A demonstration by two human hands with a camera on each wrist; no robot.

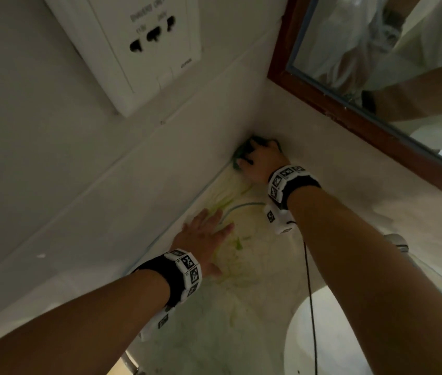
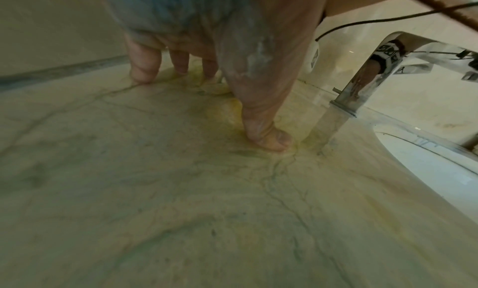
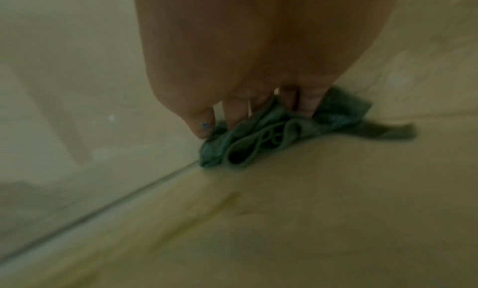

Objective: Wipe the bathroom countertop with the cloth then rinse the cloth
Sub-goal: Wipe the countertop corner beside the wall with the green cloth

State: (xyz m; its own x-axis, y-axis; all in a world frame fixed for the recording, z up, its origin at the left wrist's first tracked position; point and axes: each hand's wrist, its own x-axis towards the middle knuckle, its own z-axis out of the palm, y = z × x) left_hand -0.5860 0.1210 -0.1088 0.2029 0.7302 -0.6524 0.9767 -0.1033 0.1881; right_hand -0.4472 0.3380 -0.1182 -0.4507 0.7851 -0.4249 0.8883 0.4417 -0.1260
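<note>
Two hands, head view: left hand (image 1: 203, 236) lies flat on the veined marble tabletop (image 1: 241, 307), fingers straight and spread; right hand (image 1: 262, 163) presses one crumpled teal cloth (image 1: 239, 156) into the back corner where two walls meet.
Head view, surroundings: one white socket plate (image 1: 133, 47), one wood-framed mirror (image 1: 377, 63), one round white basin (image 1: 331, 334).
Left wrist: fingers (image 2: 143, 67) and thumb planted on yellow-green smeared stone; one chrome tap (image 2: 362, 84) just beside the thumb.
Right wrist: blurred; fingers (image 3: 232, 116) curled down onto the bunched cloth (image 3: 261, 137), which lies under and beside them, against the wall seam.
</note>
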